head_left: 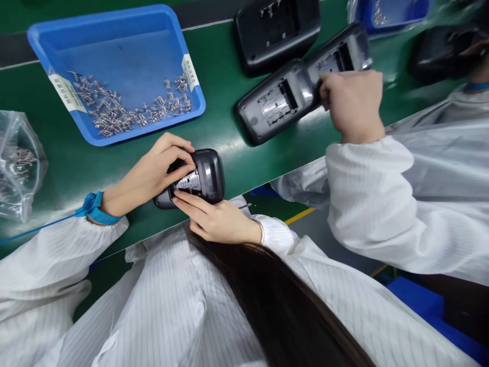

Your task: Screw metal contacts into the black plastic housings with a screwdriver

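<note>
A black device [212, 176] with an uncovered battery compartment lies near the table's front edge. My left hand [153, 168], with a blue wrist strap, reaches over its left side, bent fingers gripping it and fingertips at the compartment. From below, my right hand [217, 220] holds the lower edge, its fingers close together and one fingertip at the compartment's lower left corner. Any small part under the fingertips is too small to make out. Behind my hands, a blue tray [114, 46] holds many small metal springs [114, 114].
Another person's hand [355, 104] at the right touches one of two overlapping black devices [273, 104]. A further black device [277, 33] lies behind them. A plastic bag of springs [19, 163] is at the left, a second blue tray [399, 12] at the back right.
</note>
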`<state>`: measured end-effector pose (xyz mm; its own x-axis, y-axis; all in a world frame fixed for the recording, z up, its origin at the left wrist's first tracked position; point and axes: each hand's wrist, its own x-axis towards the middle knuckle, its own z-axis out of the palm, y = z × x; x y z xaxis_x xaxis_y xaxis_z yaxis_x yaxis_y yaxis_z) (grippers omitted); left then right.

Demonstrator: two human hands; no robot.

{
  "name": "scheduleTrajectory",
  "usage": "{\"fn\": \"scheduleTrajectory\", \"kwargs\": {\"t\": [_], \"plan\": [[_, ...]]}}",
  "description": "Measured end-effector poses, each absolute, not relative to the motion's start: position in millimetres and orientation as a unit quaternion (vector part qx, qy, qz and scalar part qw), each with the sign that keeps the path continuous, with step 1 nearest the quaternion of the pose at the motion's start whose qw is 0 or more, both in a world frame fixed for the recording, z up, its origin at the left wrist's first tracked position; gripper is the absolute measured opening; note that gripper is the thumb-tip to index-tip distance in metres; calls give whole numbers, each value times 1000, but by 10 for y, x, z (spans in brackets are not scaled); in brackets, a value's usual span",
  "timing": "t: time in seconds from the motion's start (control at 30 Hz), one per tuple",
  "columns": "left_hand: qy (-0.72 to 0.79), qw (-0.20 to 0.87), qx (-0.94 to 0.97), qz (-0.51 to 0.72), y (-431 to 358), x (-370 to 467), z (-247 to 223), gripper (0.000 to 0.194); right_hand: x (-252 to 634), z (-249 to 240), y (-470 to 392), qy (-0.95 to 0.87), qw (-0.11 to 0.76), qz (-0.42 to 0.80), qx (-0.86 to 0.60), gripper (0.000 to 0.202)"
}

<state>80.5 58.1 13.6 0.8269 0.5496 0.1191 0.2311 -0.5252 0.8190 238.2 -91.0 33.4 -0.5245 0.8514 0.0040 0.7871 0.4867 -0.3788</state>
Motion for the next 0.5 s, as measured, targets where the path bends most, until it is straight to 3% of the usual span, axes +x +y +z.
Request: {"fn": "scheduleTrajectory", "kwargs": {"t": [0.17, 0.3, 0.4, 0.5], "plan": [[200, 420, 870, 160, 670, 773, 110, 18, 2375, 320, -941, -860, 115, 149, -474, 46], [236, 400, 881, 86, 660, 807, 163, 45, 2348, 294, -904, -859, 103, 161, -474, 46], [270, 332, 904, 11, 573, 885, 210, 49, 2457, 421, -821, -860, 93, 191, -464, 42], [304, 307, 901, 30, 464, 962, 202, 50, 2753, 803, -814, -818, 181, 216, -502, 28]]}}
